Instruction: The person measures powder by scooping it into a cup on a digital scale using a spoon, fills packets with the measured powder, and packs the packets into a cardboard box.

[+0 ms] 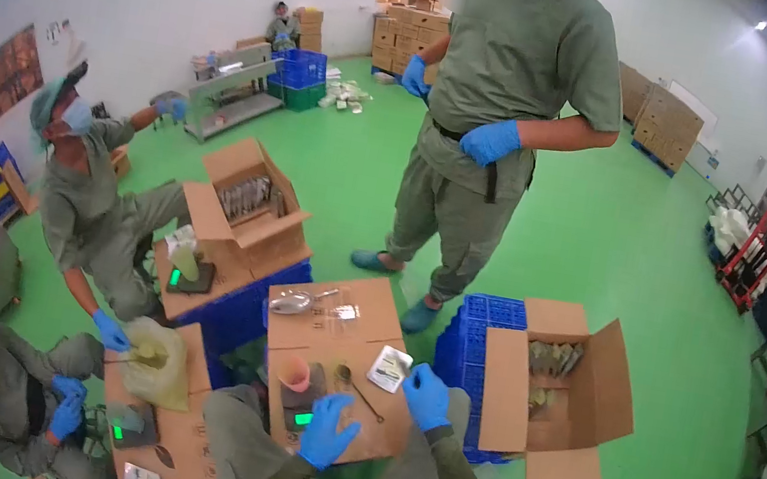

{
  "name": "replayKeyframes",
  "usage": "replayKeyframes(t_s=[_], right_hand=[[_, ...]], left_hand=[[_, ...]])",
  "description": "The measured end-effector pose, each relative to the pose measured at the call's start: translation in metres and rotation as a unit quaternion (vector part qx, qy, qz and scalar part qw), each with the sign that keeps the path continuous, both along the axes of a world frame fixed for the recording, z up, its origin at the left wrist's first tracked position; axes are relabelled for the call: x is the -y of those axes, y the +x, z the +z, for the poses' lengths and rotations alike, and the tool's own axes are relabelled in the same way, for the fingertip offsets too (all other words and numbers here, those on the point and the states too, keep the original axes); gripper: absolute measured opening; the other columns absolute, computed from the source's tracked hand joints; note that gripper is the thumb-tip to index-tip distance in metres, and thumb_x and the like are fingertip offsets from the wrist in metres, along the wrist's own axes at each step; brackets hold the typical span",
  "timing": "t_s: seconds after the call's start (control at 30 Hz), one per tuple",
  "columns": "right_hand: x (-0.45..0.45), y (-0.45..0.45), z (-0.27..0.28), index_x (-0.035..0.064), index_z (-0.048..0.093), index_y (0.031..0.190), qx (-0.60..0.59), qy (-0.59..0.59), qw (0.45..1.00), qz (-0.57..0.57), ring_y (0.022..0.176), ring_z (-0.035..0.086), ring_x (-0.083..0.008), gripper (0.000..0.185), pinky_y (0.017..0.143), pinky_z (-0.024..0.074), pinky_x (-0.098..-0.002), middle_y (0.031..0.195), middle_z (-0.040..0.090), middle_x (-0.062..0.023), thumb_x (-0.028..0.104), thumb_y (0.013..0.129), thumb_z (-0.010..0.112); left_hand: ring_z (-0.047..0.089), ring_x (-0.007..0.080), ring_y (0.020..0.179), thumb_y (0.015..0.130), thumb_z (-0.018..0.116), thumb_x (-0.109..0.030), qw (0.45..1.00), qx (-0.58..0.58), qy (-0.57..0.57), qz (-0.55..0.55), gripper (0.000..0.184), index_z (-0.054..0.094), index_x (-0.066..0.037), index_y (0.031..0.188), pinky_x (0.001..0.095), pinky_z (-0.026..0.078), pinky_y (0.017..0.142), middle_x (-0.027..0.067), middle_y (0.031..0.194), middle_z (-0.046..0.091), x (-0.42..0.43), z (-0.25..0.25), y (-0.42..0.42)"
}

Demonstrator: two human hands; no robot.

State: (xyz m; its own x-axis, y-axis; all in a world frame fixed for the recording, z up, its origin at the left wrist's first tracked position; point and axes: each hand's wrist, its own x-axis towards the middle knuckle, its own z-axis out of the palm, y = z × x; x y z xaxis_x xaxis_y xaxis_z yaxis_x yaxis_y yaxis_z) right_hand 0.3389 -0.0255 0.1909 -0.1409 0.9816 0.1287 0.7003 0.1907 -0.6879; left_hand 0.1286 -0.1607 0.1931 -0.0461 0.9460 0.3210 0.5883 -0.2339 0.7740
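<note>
Cardboard tabletop (363,350) bears a spoon (344,374) above green floor (647,269).

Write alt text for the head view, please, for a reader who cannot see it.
The wearer's gloved left grip is beside a scale and cup, the right grip by a white item. An open box of packets stands at right; a co-worker stands ahead, two others sit at left.

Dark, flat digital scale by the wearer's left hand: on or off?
On: the dark, flat digital scale has a green-lit display beside the blue-gloved left hand.
</note>
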Motion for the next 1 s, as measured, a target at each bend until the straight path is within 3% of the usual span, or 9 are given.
replayKeyframes(t_s=[0.1,0.17,0.2,0.3,0.33,0.57,0.67,0.83,1.0], right_hand=[[0.031,0.01,0.019,0.0038,0.06,0.094,-0.028,-0.065,0.989,0.127,0.073,0.063,-0.0281,0.019,0.067,0.048,-0.0409,0.082,0.065,-0.0151,0.022,0.091,0.063],[0.055,0.011,0.033,0.0024,0.061,0.097,-0.058,-0.11,0.968,0.219,0.069,0.059,-0.0224,0.019,0.067,0.0476,-0.0389,0.08,0.063,-0.0145,0.021,0.092,0.062],[0.06,0.009,0.036,0.0015,0.061,0.098,-0.053,-0.141,0.959,0.239,0.08,0.065,-0.0345,0.03,0.076,0.0504,-0.0437,0.09,0.066,-0.021,0.031,0.098,0.056],[0.072,0.004,0.039,0.0016,0.061,0.097,-0.065,-0.144,0.953,0.261,0.069,0.051,-0.0134,0.02,0.066,0.0466,-0.0348,0.078,0.06,-0.0075,0.021,0.096,0.06],[0.073,0.001,0.044,0.0016,0.062,0.098,-0.059,-0.157,0.951,0.259,0.07,0.053,-0.0131,0.021,0.066,0.0471,-0.0342,0.079,0.062,-0.0073,0.022,0.096,0.061],[0.101,-0.031,0.067,0.0033,0.068,0.111,-0.07,-0.059,0.973,0.213,0.081,0.064,-0.0131,0.025,0.074,0.0516,-0.0309,0.094,0.071,-0.0075,0.021,0.094,0.068],[0.111,-0.041,0.092,0.0067,0.067,0.123,-0.038,-0.014,0.978,0.203,0.098,0.065,-0.0186,0.034,0.087,0.0525,-0.0344,0.109,0.069,-0.0089,0.027,0.095,0.068],[0.123,-0.066,0.15,0.0073,0.071,0.113,-0.111,0.172,0.946,0.252,0.094,0.068,-0.0277,0.027,0.084,0.054,-0.0364,0.106,0.069,-0.0113,0.011,0.087,0.073],[0.142,-0.081,0.185,0.0072,0.071,0.108,-0.079,0.223,0.932,0.274,0.093,0.068,-0.0284,0.027,0.081,0.0546,-0.0361,0.104,0.069,-0.0099,0.008,0.081,0.076]], left_hand=[[0.059,0.0339,0.11,0.083,0.077,-0.035,0.983,-0.094,0.145,0.057,0.051,0.063,-0.004,0.12,0.0424,0.048,0.096,0.0191,0.124,0.062,-0.022,0.05,0.009],[0.064,0.0291,0.093,0.082,0.078,-0.04,0.999,-0.025,0.001,-0.047,0.047,0.068,-0.003,0.11,0.041,0.051,0.083,0.0173,0.106,0.068,-0.028,0.042,0.006],[0.067,0.0268,0.084,0.081,0.079,-0.042,0.993,0.01,-0.071,-0.095,0.047,0.07,-0.002,0.104,0.0403,0.052,0.077,0.0163,0.097,0.071,-0.027,0.033,0.003],[0.062,0.0165,0.062,0.083,0.078,-0.047,0.968,0.066,-0.222,-0.098,0.047,0.073,-0.001,0.088,0.0374,0.049,0.061,0.0114,0.069,0.067,-0.017,0.012,-0.004],[0.059,0.0096,0.064,0.086,0.076,-0.047,0.957,0.157,-0.231,-0.082,0.048,0.075,0.001,0.088,0.0342,0.046,0.06,0.0109,0.069,0.067,-0.007,0.009,0.0],[0.058,0.0077,0.077,0.093,0.074,-0.03,0.935,0.313,-0.161,-0.045,0.032,0.075,0.002,0.1,0.0304,0.051,0.069,0.0048,0.083,0.071,0.024,0.015,-0.018],[0.056,0.0106,0.071,0.093,0.07,-0.019,0.971,0.224,-0.083,-0.011,0.022,0.071,0.001,0.085,0.0342,0.049,0.063,0.0073,0.077,0.068,0.024,0.029,-0.033],[0.056,0.0062,0.069,0.093,0.073,-0.015,0.955,0.294,0.017,0.037,0.016,0.071,0.0,0.087,0.0249,0.047,0.061,0.001,0.074,0.064,0.044,0.077,-0.042],[0.061,0.0099,0.069,0.088,0.078,-0.013,0.963,0.259,0.066,0.04,0.014,0.072,0.0,0.091,0.0283,0.048,0.061,0.006,0.08,0.07,0.062,0.109,-0.05]])
